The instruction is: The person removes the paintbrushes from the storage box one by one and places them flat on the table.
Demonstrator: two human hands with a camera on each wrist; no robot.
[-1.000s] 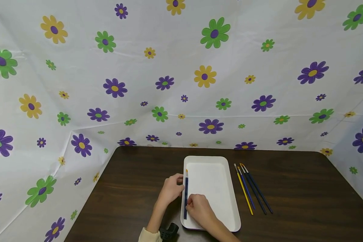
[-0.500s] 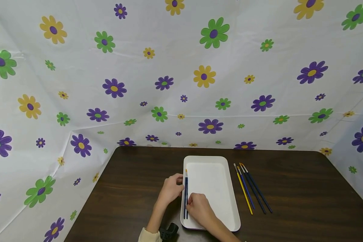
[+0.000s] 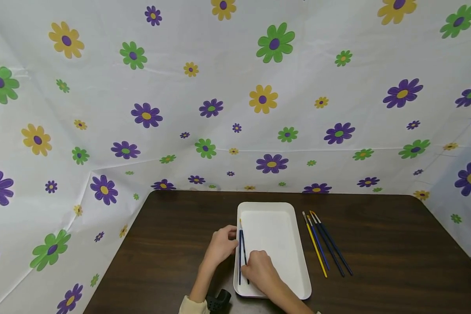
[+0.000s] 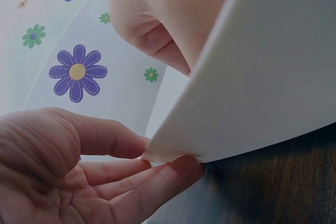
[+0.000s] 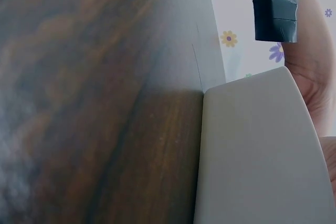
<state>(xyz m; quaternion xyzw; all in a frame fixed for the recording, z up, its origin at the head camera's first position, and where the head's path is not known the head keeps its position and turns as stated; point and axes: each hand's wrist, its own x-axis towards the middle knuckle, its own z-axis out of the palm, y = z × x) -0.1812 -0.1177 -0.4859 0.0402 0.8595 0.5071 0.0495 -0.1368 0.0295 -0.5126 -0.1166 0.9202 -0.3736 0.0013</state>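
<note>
Two dark blue paintbrushes lie lengthwise inside the left side of a white tray (image 3: 276, 244). Their tips sit close together, while the handles spread apart toward the near end. The left paintbrush (image 3: 240, 253) lies along the tray wall. My right hand (image 3: 261, 272), its fingers curled, pinches the right paintbrush (image 3: 244, 250) near its handle end. My left hand (image 3: 221, 246) holds the tray's left rim; in the left wrist view its thumb lies on the rim with fingers below. The right wrist view shows mostly the tray's outer wall (image 5: 257, 156), and my right fingertips are hidden there.
Right of the tray, on the dark wooden table (image 3: 392, 244), lie a yellow paintbrush (image 3: 317, 249), a blue paintbrush (image 3: 321, 244) and two dark paintbrushes (image 3: 333, 245). A flowered white cloth (image 3: 220, 87) hangs behind the table. A black wrist device (image 3: 218, 301) is near the front edge.
The right paintbrush's handle end has swung to the right, so the two brushes now fan apart. My left hand has stayed at the tray rim.
</note>
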